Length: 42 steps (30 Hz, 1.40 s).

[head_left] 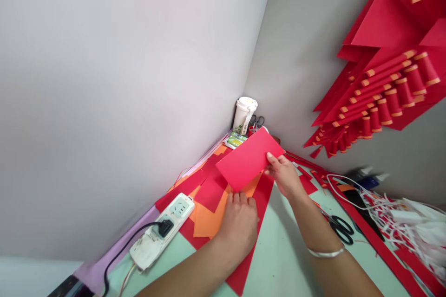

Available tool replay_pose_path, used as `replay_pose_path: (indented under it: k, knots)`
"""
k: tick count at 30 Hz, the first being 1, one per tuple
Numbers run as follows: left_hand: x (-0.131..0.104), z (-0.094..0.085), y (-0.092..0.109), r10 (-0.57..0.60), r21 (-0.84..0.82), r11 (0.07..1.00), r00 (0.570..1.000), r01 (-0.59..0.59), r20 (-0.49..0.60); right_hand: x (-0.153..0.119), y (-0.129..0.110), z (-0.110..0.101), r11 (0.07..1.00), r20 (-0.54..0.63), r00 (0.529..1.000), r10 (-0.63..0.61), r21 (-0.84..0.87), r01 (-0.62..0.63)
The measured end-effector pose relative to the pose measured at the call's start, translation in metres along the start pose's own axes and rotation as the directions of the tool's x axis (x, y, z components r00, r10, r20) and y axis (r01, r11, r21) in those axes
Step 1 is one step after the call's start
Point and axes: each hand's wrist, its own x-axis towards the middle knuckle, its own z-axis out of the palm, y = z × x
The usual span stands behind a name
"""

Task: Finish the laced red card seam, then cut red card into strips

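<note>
A rectangular red card (249, 158) is raised over the table, tilted. My right hand (283, 172) pinches its right end, thumb on the upper face. My left hand (241, 218) is below the card's lower corner, fingers curled and pressed together over the paper pile; whether it grips anything is hidden. Beneath lie orange sheets (206, 220) and red sheets (211, 191), overlapping one another. Black-handled scissors (341, 229) rest to the right of my right forearm.
A white power strip (148, 247) with a black plug lies at left. In the corner stands a white cup (244, 116). Red paper decorations (392, 102) hang on the right wall. White cords and scraps (400, 222) pile up on the right of the pale table (278, 260).
</note>
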Motion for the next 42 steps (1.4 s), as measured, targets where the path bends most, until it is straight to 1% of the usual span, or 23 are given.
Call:
replay_pose_path:
  k: [2, 4, 6, 8, 9, 10, 12, 13, 14, 16, 18, 20, 22, 25, 29, 33, 37, 42]
  knots:
    - [0.0, -0.008, -0.001, 0.011, -0.078, 0.997, 0.999, -0.013, -0.038, -0.004, -0.009, -0.016, 0.998, -0.035, 0.999, -0.035, 0.044, 0.037]
    - [0.0, -0.016, -0.003, -0.011, -0.161, 0.987, 0.996, -0.004, -0.094, -0.007, -0.017, -0.031, 0.995, -0.062, 0.996, -0.064, 0.075, 0.069]
    - [0.001, -0.022, -0.005, -0.061, -0.236, 0.972, 0.986, 0.023, -0.155, -0.008, -0.022, -0.043, 0.99, -0.09, 0.992, -0.094, 0.101, 0.103]
    - [0.002, -0.025, -0.007, -0.145, -0.346, 0.936, 0.967, 0.065, -0.209, -0.01, -0.025, -0.051, 0.985, -0.107, 0.988, -0.115, 0.117, 0.127]
    - [0.003, -0.026, -0.009, -0.207, -0.45, 0.889, 0.951, 0.085, -0.229, -0.01, -0.026, -0.053, 0.984, -0.103, 0.988, -0.117, 0.121, 0.129]
    - [0.004, -0.027, -0.01, -0.27, -0.57, 0.816, 0.934, 0.092, -0.236, -0.011, -0.027, -0.054, 0.985, -0.089, 0.989, -0.114, 0.122, 0.125]
    - [0.007, -0.027, -0.013, -0.375, -0.79, 0.608, 0.905, 0.076, -0.202, -0.012, -0.029, -0.054, 0.988, -0.049, 0.994, -0.096, 0.118, 0.102]
    - [0.009, -0.028, -0.014, -0.405, -0.858, 0.51, 0.897, 0.062, -0.176, -0.013, -0.03, -0.053, 0.989, -0.03, 0.996, -0.087, 0.115, 0.09]
    - [0.01, -0.028, -0.015, -0.42, -0.895, 0.444, 0.894, 0.051, -0.158, -0.014, -0.031, -0.053, 0.99, -0.016, 0.997, -0.081, 0.114, 0.082]
    - [0.012, -0.028, -0.016, -0.448, -0.929, 0.369, 0.882, 0.037, -0.143, -0.015, -0.032, -0.054, 0.991, -0.002, 0.997, -0.076, 0.114, 0.075]
    - [0.013, -0.028, -0.017, -0.478, -0.943, 0.331, 0.867, 0.025, -0.144, -0.015, -0.034, -0.058, 0.991, 0.0, 0.997, -0.074, 0.113, 0.073]
    - [0.014, -0.028, -0.017, -0.495, -0.95, 0.31, 0.857, 0.022, -0.142, -0.015, -0.035, -0.063, 0.992, 0.006, 0.998, -0.068, 0.106, 0.067]
    - [0.014, -0.027, -0.017, -0.496, -0.952, 0.306, 0.857, 0.024, -0.138, -0.015, -0.035, -0.067, 0.994, 0.02, 0.998, -0.059, 0.094, 0.057]
    - [0.014, -0.026, -0.017, -0.48, -0.948, 0.318, 0.866, 0.023, -0.14, -0.016, -0.035, -0.07, 0.997, 0.052, 0.998, -0.043, 0.067, 0.04]
    - [0.015, -0.026, -0.018, -0.469, -0.94, 0.34, 0.872, 0.032, -0.14, -0.019, -0.036, -0.068, 0.999, 0.096, 0.995, -0.037, 0.038, 0.034]
    - [0.015, -0.028, -0.019, -0.438, -0.926, 0.372, 0.892, 0.063, -0.115, -0.02, -0.039, -0.068, 0.998, 0.128, 0.99, -0.052, 0.039, 0.048]
    - [0.016, -0.025, -0.02, -0.414, -0.915, 0.391, 0.907, 0.095, -0.082, -0.019, -0.042, -0.072, 0.996, 0.125, 0.989, -0.078, 0.055, 0.071]
    - [0.019, -0.019, -0.021, -0.385, -0.915, 0.385, 0.922, 0.123, -0.038, -0.018, -0.044, -0.077, 0.995, 0.107, 0.991, -0.082, 0.061, 0.076]
